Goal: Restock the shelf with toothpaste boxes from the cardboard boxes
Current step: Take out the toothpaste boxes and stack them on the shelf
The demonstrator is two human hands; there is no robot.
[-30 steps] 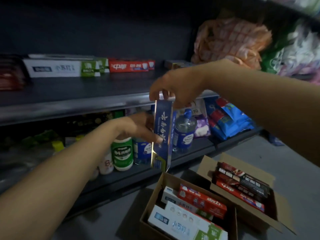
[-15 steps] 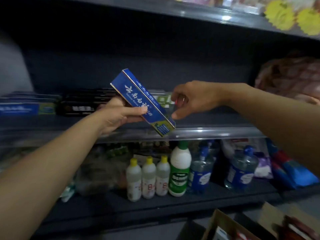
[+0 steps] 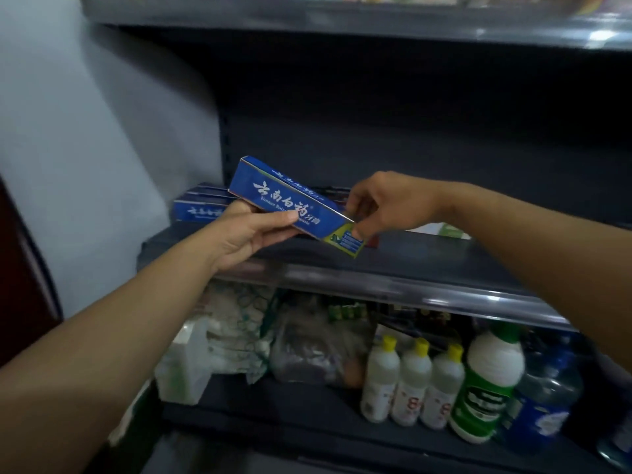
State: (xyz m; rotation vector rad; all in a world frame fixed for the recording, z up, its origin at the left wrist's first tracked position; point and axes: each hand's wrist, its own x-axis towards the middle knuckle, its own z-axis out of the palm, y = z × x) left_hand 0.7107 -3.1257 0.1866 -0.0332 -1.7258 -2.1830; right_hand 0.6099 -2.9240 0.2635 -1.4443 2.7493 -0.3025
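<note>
A long blue toothpaste box (image 3: 273,195) with white characters is held tilted above the dark middle shelf (image 3: 393,265). My left hand (image 3: 246,236) grips it from below near its middle, thumb on the front face. My right hand (image 3: 386,205) pinches its lower right end, where there is a yellow-green patch. Behind it, a stack of matching blue toothpaste boxes (image 3: 195,208) lies at the shelf's left end. The cardboard boxes are out of view.
More boxes, one white and green (image 3: 448,230), lie on the same shelf behind my right arm. The shelf below holds small white bottles with yellow caps (image 3: 412,381), a green-labelled bottle (image 3: 485,384), blue bottles (image 3: 547,398) and plastic bags (image 3: 236,330). A wall (image 3: 85,131) stands at left.
The view has swung up and left, away from the cardboard boxes on the floor. The blue box went from hanging upright to lying tilted, carried left toward the blue stack, and my right hand holds its end again.
</note>
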